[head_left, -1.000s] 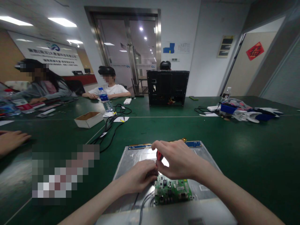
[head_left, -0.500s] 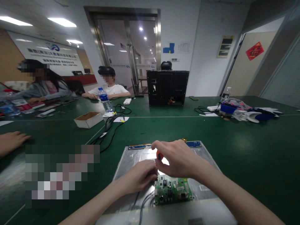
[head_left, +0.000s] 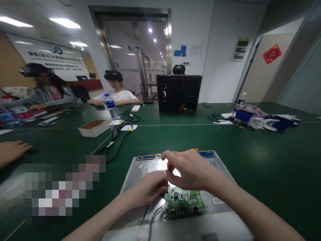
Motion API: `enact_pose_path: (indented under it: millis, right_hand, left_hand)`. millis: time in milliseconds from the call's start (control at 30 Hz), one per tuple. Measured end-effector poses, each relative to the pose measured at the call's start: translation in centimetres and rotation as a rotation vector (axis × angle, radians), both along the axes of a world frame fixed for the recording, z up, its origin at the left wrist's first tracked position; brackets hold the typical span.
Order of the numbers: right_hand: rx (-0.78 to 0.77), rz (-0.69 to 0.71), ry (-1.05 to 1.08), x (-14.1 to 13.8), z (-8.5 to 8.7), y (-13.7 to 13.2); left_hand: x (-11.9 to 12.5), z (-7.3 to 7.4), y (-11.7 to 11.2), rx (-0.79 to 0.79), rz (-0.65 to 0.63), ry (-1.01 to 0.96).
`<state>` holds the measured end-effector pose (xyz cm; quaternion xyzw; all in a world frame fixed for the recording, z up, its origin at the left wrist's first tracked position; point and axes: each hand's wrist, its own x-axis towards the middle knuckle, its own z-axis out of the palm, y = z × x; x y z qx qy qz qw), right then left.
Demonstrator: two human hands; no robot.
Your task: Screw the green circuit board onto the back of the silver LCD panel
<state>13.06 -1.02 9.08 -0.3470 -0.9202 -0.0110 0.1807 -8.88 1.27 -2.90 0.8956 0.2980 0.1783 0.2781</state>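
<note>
My right hand point(head_left: 192, 169) is closed around the orange and black handle point(head_left: 171, 166) of what looks like a screwdriver, held upright over the panel. Below it, my left hand point(head_left: 151, 187) rests with its fingers drawn together at the tool's lower end; what they pinch, if anything, is hidden. A green circuit board point(head_left: 185, 203) lies just under both hands, on the back of a silver display panel point(head_left: 130, 180). Along the panel's far edge runs a narrow blue board point(head_left: 207, 154). Grey cables point(head_left: 151, 221) curve out from the green board's left side.
A white open box point(head_left: 94, 129), black cables point(head_left: 119, 147) and a water bottle point(head_left: 111, 106) are to the left. A black monitor housing point(head_left: 179, 93) stands opposite. Bags and gloves point(head_left: 263, 118) lie at right. Another person's hand point(head_left: 15, 150) is at far left; other people sit across the table.
Both hands stay in nearly the same place over the panel. The whole view has shifted very slightly.
</note>
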Motion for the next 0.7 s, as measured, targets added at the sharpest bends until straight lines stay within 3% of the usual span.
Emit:
enact_pose_path:
  millis: [467, 700]
  right_hand:
    - [0.016, -0.012, -0.008, -0.26, -0.25, 0.29]
    - [-0.049, 0.040, 0.019, 0.04, 0.17, 0.10]
  left_hand:
    - [-0.02, -0.44, 0.20, 0.017, 0.001, 0.005]
    - [0.15, -0.15, -0.01, 0.001, 0.007, -0.005]
